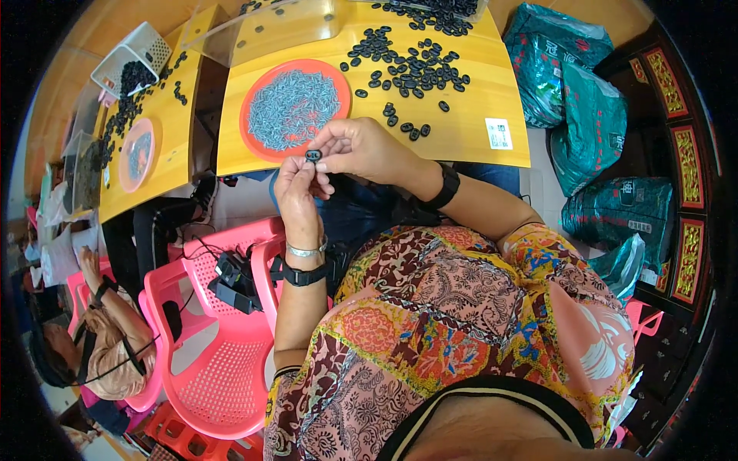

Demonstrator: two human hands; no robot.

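- Patterned shirt [453,323] closest, low in view.
- Left hand [298,184] and right hand [361,150] raised together, fingers pinching one black ring [313,155] between them, close enough to see well.
- Behind: yellow tabletop [461,134], more black rings [415,65], red plate [296,107] of grey pins within easy reach.
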